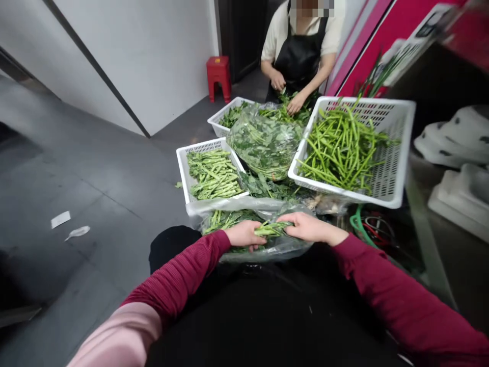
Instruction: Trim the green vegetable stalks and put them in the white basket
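A small bunch of green stems [272, 229] is stretched between my two hands, above an open clear plastic bag [294, 251] on my lap. My left hand [244, 234] is closed round the bunch's left end. At the leafy right end, my right hand [303, 227] grips it with fingers and thumb. More leafy greens [225, 220] lie in the bag beneath. Just beyond it, a white basket [183, 171] holds trimmed stalks [216, 176] laid side by side.
A large white basket [395, 153] of long green stems stands at the right. Bagged greens [267, 137] lie in the middle. Across from me a person in a black apron [300, 58] handles leaves over another basket [216, 122]. A red stool [218, 76] stands behind.
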Available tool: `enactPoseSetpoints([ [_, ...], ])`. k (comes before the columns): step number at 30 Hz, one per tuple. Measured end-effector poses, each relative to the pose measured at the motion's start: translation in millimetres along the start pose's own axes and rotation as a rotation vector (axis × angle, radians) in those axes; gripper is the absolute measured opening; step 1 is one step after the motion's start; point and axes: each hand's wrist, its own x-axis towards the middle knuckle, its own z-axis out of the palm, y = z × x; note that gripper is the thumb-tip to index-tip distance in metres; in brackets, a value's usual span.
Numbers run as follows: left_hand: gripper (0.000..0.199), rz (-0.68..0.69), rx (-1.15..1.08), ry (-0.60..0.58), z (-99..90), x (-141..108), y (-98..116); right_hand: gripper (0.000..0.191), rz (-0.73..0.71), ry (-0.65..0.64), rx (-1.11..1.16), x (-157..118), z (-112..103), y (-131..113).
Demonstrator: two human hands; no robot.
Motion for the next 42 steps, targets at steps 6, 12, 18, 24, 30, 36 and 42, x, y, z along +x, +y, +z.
enactPoseSetpoints([
  [6,0.034,0.096,-0.664,-0.019,-14.4,-12.4,1.1,0.033,-0.088,0.247,-0.101,21.6,-7.6,-11.9],
  [12,0.031,0.16,-0.771,0.429,-22.9,1.1,-7.3,0.039,-0.153,0.942,-0.286,35.9,-11.2,-28.2],
  [18,0.026,0.235,-0.762,0.456,-26.8,0.5,-4.6,0.037,-0.071,0.915,-0.309,62.8,12.2,-46.4],
  [24,0.019,0.177,-0.596,0.531,-20.9,-2.0,-9.1,0.028,0.198,0.768,-0.512,84.1,38.4,-64.0],
  [30,0.007,0.195,-0.078,0.755,-15.9,-5.1,-12.0,0.025,-0.02,0.532,-0.517,70.7,54.5,-70.2],
  [36,0.027,0.034,0.384,0.808,-10.8,-13.9,-0.7,0.025,0.135,0.941,0.059,62.9,34.9,-69.6],
  [42,0.032,0.037,0.59,0.783,-4.4,-14.5,6.8,0.022,0.196,1.056,-0.029,75.9,38.0,-68.9],
])
